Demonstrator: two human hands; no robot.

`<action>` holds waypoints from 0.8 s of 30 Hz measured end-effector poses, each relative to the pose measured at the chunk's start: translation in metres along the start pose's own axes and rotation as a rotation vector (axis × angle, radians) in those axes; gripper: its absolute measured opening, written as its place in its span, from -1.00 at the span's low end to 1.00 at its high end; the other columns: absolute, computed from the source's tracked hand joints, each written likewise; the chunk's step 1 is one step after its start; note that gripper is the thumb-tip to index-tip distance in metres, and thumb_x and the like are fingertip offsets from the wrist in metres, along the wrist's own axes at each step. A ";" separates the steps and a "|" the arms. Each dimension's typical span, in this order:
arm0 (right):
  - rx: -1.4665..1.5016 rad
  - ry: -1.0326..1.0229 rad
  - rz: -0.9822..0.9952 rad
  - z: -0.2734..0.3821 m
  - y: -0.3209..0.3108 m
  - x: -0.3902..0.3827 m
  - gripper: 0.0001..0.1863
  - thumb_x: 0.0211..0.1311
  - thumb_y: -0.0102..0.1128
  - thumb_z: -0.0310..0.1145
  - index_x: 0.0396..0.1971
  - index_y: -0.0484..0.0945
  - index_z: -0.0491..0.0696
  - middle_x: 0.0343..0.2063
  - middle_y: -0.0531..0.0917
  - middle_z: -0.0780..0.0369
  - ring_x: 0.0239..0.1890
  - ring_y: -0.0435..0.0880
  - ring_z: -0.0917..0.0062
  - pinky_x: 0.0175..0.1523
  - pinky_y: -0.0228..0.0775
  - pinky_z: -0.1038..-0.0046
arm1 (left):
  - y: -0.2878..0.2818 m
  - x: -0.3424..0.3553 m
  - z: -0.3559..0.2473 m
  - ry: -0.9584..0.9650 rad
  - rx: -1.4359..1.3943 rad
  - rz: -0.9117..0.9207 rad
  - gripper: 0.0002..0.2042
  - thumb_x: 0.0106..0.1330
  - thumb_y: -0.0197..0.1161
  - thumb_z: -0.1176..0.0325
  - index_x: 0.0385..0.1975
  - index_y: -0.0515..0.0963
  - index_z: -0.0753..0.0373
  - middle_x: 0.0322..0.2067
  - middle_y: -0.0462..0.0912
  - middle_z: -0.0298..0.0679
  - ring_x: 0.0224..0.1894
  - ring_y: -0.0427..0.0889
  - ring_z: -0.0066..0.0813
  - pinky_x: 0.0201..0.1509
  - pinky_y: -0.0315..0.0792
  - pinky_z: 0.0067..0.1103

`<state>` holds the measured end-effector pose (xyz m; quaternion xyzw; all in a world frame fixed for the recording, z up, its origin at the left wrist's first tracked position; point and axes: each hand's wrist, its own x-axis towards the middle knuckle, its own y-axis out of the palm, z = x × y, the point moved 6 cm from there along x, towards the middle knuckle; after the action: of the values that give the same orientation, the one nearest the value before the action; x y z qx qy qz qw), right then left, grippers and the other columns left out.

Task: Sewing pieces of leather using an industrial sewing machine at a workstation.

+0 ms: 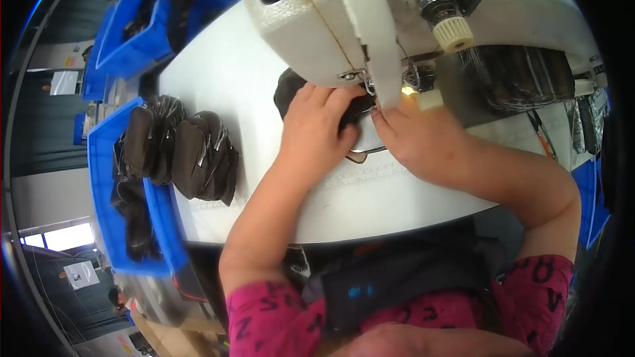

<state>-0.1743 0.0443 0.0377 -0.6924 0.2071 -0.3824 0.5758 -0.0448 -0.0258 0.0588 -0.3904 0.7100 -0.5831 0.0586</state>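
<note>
A dark fabric piece [287, 92] lies under the head of a white sewing machine [297, 33], with a small tan-edged tab [357, 157] showing at its near side. My left hand [314, 125] grips it from the left, fingers bent over the top and thumb at the near edge. Close to the needle area, my right hand [423, 142] has its fingers pinched together at the fabric's right side. The machine's head and my fingers hide the needle and much of the fabric. A small lamp [409, 90] glows beside my right fingers.
Dark brown zippered pouches [205, 155] are stacked at the table's left, beside a blue bin [169, 225] with more dark pieces. Another blue bin [135, 46] stands farther back. On the right lie dark plastic-wrapped material [522, 79] and a slim orange-and-black tool [544, 135]. A person [119, 299] is at lower left.
</note>
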 end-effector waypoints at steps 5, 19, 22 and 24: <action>0.036 -0.032 -0.012 -0.003 0.005 0.000 -0.56 0.11 0.24 -0.42 0.00 0.65 -0.32 -0.03 0.70 -0.01 -0.03 0.71 0.36 -0.12 0.56 0.28 | -0.010 -0.006 0.012 -0.101 0.023 0.110 -0.70 0.12 0.29 0.54 -0.10 0.64 0.19 -0.19 0.69 -0.18 -0.11 0.64 -0.12 -0.04 0.55 -0.29; 0.161 -0.041 -0.225 0.013 0.004 0.007 -0.59 0.14 0.20 -0.43 -0.02 0.67 -0.28 -0.03 0.70 0.08 0.10 0.62 0.24 0.08 0.53 0.24 | 0.020 0.005 0.031 -0.547 -0.428 0.156 -0.80 0.29 0.36 0.30 -0.21 0.68 0.30 -0.30 0.69 -0.07 -0.20 0.65 -0.04 -0.14 0.51 -0.27; 0.181 -0.058 -0.200 0.014 0.005 0.008 -0.59 0.12 0.19 -0.44 -0.03 0.67 -0.30 -0.06 0.69 0.07 0.10 0.61 0.23 0.09 0.53 0.23 | 0.019 0.006 0.023 -0.372 -0.266 0.037 -0.84 0.20 0.40 0.34 -0.27 0.70 0.23 -0.32 0.70 -0.16 -0.21 0.65 -0.11 -0.15 0.49 -0.28; 0.142 -0.108 -0.221 0.015 0.005 0.007 -0.65 0.08 0.20 -0.36 -0.17 0.66 -0.26 -0.15 0.69 0.07 0.05 0.60 0.26 0.08 0.50 0.35 | 0.016 0.006 0.016 -0.202 -0.057 -0.045 -0.86 0.15 0.40 0.38 -0.29 0.71 0.18 -0.33 0.70 -0.23 -0.22 0.65 -0.17 -0.15 0.48 -0.30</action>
<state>-0.1577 0.0471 0.0340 -0.6880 0.0705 -0.4192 0.5882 -0.0486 -0.0418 0.0424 -0.4646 0.7079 -0.5214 0.1054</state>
